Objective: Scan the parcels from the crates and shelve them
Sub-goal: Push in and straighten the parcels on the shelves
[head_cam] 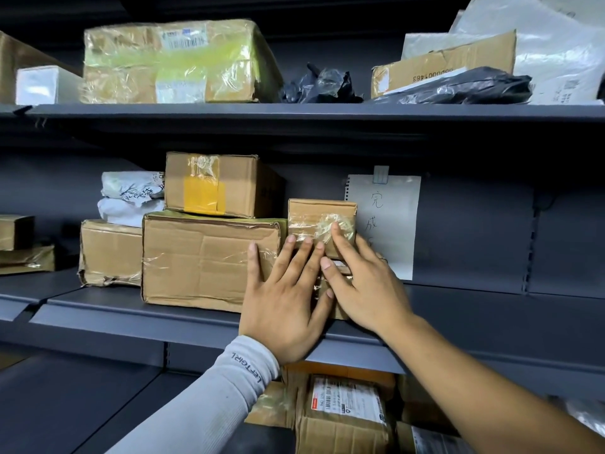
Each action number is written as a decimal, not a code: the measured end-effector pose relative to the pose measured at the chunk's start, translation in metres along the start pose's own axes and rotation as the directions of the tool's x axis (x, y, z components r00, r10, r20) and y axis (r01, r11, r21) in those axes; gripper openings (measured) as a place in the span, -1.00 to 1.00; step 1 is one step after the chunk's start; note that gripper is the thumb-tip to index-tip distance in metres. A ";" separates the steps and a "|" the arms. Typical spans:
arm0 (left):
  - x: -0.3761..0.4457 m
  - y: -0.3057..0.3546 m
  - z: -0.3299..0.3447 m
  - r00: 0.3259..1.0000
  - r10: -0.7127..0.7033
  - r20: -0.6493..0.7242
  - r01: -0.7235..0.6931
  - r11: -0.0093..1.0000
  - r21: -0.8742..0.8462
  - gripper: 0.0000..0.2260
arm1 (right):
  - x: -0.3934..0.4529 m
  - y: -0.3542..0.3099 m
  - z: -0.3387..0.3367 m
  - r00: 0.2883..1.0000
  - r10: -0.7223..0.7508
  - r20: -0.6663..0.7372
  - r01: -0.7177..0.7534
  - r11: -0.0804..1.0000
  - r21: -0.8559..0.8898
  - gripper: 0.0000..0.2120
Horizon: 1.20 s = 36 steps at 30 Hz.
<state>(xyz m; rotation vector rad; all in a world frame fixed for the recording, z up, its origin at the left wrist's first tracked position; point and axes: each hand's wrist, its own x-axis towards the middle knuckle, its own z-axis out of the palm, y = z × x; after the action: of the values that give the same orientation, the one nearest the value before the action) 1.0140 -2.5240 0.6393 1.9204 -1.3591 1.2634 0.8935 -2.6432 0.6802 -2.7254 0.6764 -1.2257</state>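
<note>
A small taped cardboard parcel [314, 215] sits high on the middle shelf [163, 314], on top of another small box [340, 309] that my hands mostly hide. My left hand [284, 299] lies flat with straight fingers against the small parcels and the corner of a large brown box [203, 257]. My right hand [360, 283] presses its straight fingers on the front of the top small parcel. A medium box with yellow tape [219, 185] rests on the large box.
A handwritten paper note [393, 217] hangs on the shelf back, right of the parcels. White bags [131, 198] and another box [109, 253] lie to the left. The upper shelf [294, 111] carries a big wrapped box, black bags and white mailers. Labelled parcels [343, 411] sit below.
</note>
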 end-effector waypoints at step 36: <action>-0.006 0.001 0.002 1.000 -0.028 0.007 0.027 1.000 0.014 -0.33 | 0.024 -0.005 -0.046 0.906 0.129 0.403 0.028 0.932 -0.360 0.06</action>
<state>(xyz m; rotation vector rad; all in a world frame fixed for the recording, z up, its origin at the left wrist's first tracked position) 1.0131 -2.5234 0.6326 1.9487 -1.3263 1.2573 0.8762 -2.6437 0.7295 -3.0842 0.9824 -0.4951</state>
